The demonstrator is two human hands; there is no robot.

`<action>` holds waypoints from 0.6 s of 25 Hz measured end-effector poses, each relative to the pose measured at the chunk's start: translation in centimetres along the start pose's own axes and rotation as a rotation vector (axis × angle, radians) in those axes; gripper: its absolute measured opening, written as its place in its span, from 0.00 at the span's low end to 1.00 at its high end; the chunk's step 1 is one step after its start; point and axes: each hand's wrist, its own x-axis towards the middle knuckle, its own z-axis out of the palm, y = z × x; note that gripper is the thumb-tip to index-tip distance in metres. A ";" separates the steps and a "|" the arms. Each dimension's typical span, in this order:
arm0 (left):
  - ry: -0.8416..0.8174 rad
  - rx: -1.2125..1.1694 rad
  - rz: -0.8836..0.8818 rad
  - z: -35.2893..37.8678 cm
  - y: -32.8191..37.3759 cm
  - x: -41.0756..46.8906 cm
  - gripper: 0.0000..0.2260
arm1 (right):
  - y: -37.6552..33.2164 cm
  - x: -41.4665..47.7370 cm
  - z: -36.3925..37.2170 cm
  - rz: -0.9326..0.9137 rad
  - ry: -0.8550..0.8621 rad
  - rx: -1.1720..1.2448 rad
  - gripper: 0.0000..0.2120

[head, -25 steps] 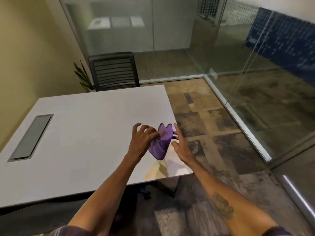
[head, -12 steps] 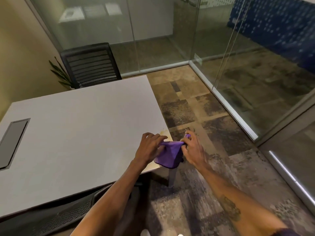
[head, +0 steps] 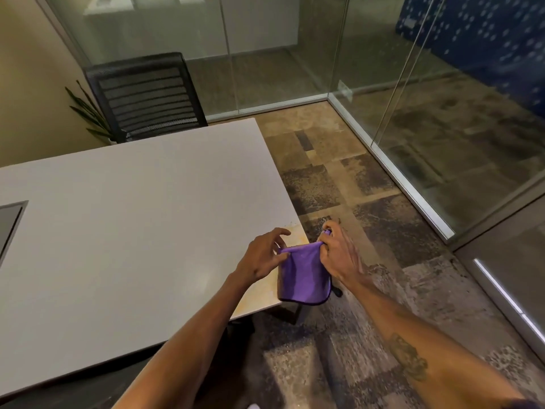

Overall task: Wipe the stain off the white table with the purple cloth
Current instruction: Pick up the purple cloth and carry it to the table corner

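Observation:
The purple cloth (head: 305, 276) hangs flat between both hands above the near right corner of the white table (head: 132, 225). My left hand (head: 262, 256) pinches its top left edge with thumb and finger. My right hand (head: 339, 256) grips the top right corner. A yellowish stain (head: 267, 293) spreads over the table corner, under and beside the cloth, with specks reaching the right edge (head: 292, 230). The cloth hides part of it.
A black mesh chair (head: 144, 95) stands at the table's far side, with a plant (head: 88, 113) beside it. A grey cable hatch (head: 10, 222) is set into the table at the left. Glass walls (head: 413, 113) enclose patterned carpet to the right.
The cloth was bunched between my hands; now it is spread out flat and hangs from its top edge. The view has shifted so the table corner sits nearer the centre.

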 end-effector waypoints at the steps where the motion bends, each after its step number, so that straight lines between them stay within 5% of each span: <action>1: -0.005 -0.007 -0.009 0.0 -0.8 0.8 0.21 | 0.0 0.7 0.7 0.010 -0.002 -0.007 0.06; 7: 0.008 0.010 -0.046 0.2 -4.4 5.1 0.18 | -0.1 5.3 4.3 0.130 -0.010 0.021 0.07; 15: 0.071 0.113 -0.161 1.8 -9.7 8.8 0.17 | -0.9 10.5 8.2 0.063 -0.038 -0.067 0.11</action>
